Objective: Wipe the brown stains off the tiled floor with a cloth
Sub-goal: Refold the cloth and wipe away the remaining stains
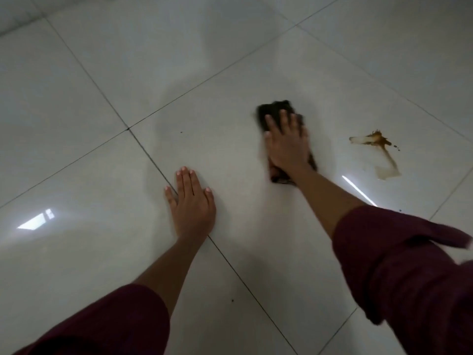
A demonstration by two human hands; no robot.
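The tiled floor [107, 80] fills nearly the whole view — pale glossy tiles crossed by dark grout lines, with bright reflections of light on the sheen. Two forearms in dark red sleeves [399, 267] reach in from the bottom edge. The left hand [192, 201] lies flat on the floor over a grout line, fingers straight and close together, holding nothing; it looks like a brace for the person's weight. The right hand [288, 146] presses down on a dark cloth [277, 111], fingers spread across its top, so this grip is a flat push, not a pinch. The cloth sits on the same tile as the brown stain [378, 147], which lies to the right of it, near but apart.

The step in hand seems to be the wiping stroke itself. The stain is a dark blot with thinner smeared tails running left and down, so the work is partly done at best. The next move calls for sliding the cloth rightward over the blot and its tails under steady pressure — and perhaps turning to a cleaner face.

A few tiny dark specks [181, 132] dot the tiles; whether they are stain or dirt I cannot tell. The right hand and cloth are blurred, the cloth's folds and the thumb hard to read, and its near end is hidden under the wrist.
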